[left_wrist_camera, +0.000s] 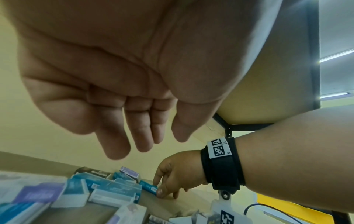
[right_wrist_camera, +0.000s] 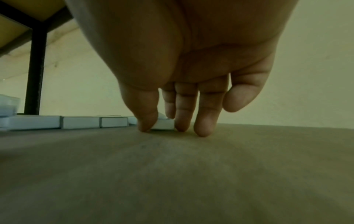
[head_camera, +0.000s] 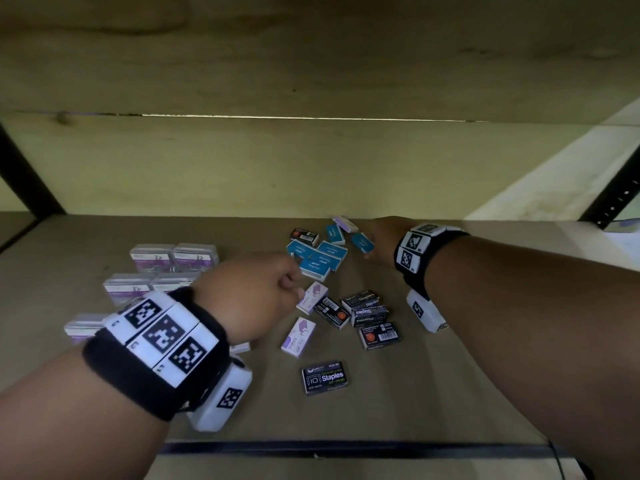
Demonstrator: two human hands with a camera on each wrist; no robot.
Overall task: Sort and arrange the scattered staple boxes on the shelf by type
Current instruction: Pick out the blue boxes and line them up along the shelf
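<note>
Small staple boxes lie scattered on a wooden shelf (head_camera: 450, 382). Several blue boxes (head_camera: 318, 259) cluster at the back, black boxes (head_camera: 367, 308) sit nearer, and one black box (head_camera: 324, 377) lies alone at the front. Purple-and-white boxes (head_camera: 298, 332) lie between them. My left hand (head_camera: 294, 285) hovers over one purple-and-white box (head_camera: 312, 296), fingers (left_wrist_camera: 142, 136) relaxed, holding nothing. My right hand (head_camera: 369, 249) reaches to the back and pinches a blue box (head_camera: 362, 242) on the shelf between thumb and forefinger. That blue box (left_wrist_camera: 148, 187) shows under the right hand (left_wrist_camera: 158, 187); the right hand (right_wrist_camera: 162, 130) brackets the box (right_wrist_camera: 163, 125).
Clear plastic cases with purple labels (head_camera: 173, 258) stand in rows at the left. A black shelf post (head_camera: 609, 199) rises at the right, another post (right_wrist_camera: 35, 68) at the left. The upper shelf board (head_camera: 311, 64) hangs low overhead. The front edge (head_camera: 346, 448) is dark metal.
</note>
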